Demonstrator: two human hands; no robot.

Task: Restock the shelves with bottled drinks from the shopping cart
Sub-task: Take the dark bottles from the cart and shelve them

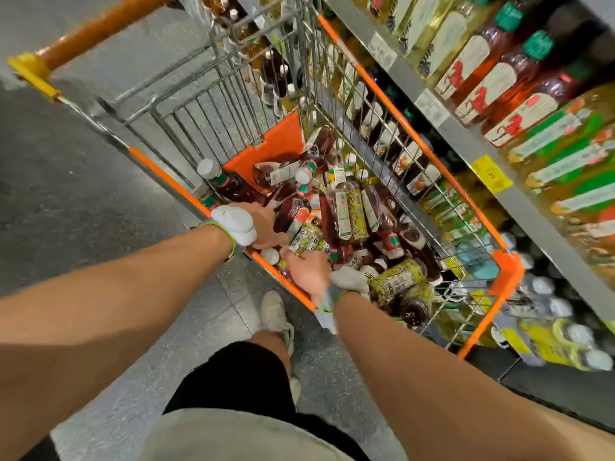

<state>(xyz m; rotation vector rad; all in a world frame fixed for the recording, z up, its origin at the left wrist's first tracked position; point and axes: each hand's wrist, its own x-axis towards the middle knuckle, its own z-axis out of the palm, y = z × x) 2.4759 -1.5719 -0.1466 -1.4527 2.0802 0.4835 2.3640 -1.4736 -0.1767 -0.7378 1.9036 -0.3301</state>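
In the cart (507,271), just past its near rim, the bottle with the yellow speckled label (304,239) lies on its side between my hands, its length seemingly across my right hand (307,271), which is nearer and curls onto it, my left hand (263,224) just beside, fingers hidden

Cart (392,108) just left of shelves (466,141). Bottles (346,211) heaped in the cart. Left hand (263,227) and right hand (307,271) side by side over near rim, on the heap.
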